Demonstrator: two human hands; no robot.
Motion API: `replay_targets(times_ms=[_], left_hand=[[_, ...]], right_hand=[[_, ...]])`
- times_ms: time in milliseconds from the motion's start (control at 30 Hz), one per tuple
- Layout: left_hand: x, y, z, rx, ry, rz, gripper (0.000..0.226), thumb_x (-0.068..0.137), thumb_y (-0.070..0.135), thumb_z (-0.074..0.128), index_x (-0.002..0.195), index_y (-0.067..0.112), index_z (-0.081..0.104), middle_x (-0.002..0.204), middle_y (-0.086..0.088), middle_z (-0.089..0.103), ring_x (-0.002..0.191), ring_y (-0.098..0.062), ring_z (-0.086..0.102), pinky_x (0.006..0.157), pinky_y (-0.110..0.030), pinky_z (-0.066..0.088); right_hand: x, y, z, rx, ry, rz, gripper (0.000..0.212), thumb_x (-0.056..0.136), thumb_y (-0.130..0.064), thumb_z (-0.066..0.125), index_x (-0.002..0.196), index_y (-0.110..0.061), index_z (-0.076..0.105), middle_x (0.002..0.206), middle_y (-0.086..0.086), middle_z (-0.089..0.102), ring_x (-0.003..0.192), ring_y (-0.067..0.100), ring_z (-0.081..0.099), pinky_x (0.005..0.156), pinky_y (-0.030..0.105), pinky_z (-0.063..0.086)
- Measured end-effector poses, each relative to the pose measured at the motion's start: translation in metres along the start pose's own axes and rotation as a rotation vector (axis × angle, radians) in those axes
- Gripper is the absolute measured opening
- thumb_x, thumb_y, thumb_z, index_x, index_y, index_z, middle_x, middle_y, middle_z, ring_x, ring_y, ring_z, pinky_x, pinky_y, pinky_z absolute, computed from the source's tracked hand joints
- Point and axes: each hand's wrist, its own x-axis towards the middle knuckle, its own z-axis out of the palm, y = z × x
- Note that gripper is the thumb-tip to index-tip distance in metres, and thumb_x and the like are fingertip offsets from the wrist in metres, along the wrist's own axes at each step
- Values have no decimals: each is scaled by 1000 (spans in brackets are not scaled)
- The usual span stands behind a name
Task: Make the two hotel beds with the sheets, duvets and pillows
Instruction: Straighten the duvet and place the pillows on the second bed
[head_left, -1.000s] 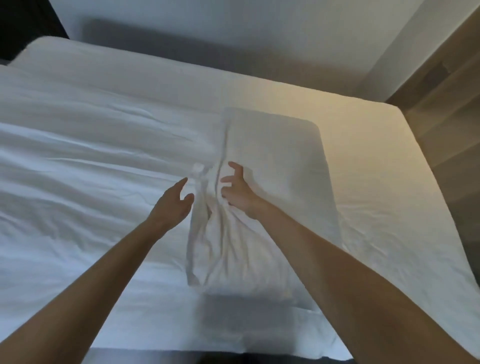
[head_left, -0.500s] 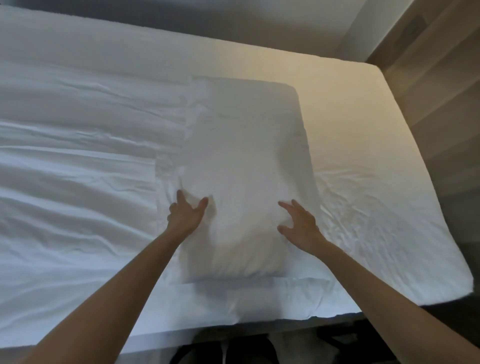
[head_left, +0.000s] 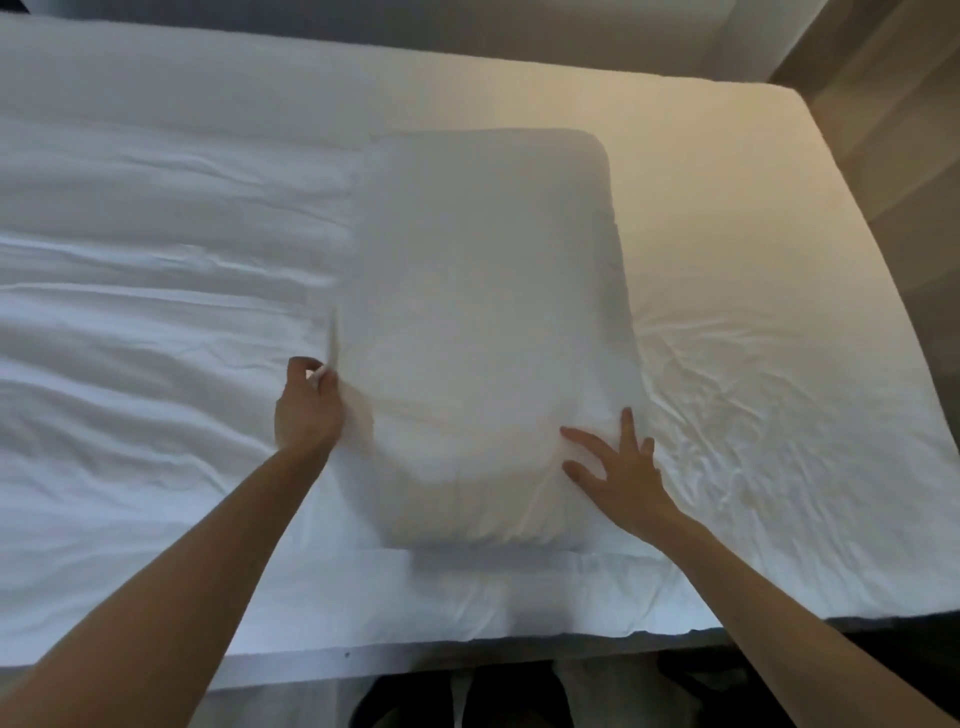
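Hands on pillow, on the bed.
Left hand (head_left: 307, 410) pinches a fold of cloth at the left edge of the pillow (head_left: 483, 332); pillow lies between the hands on the sheet (head_left: 753, 364); right hand (head_left: 621, 475), fingers spread flat, presses its right edge.

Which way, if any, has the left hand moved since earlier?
Yes: the left hand shifted leftward off the top of the pillow to its left edge.

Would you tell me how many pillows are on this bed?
1. The pillow lies on the sheet, between the left hand and right hand; others may be outside the frame.
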Motion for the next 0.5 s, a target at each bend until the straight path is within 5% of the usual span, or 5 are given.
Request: replay_targets(times_ms=[133,300,500], left_hand=[[24,-10,10,-6,-148,-158,41,97,31,48,134,19,35,127,-26,52,109,-43,54,91,-44,46],[47,11,25,-80,-123,-150,84,84,71,48,150,39,8,151,-26,25,135,-47,29,110,-56,26],[82,25,48,-155,-174,-187,119,60,84,62,148,46,-8,153,-29,21,135,-46,34,110,-57,29]], right_hand=[[29,-20,-11,37,103,-85,55,96,-48,49,146,-48,26,161,1,-20,146,43,-9,116,59,12],[94,-59,-36,184,208,31,74,88,-58,57,147,-54,13,162,-3,-15,145,45,-8,110,70,11],[142,-59,-34,203,261,162,96,70,-71,67,142,-63,5,160,-11,-21,145,45,-10,105,76,5]])
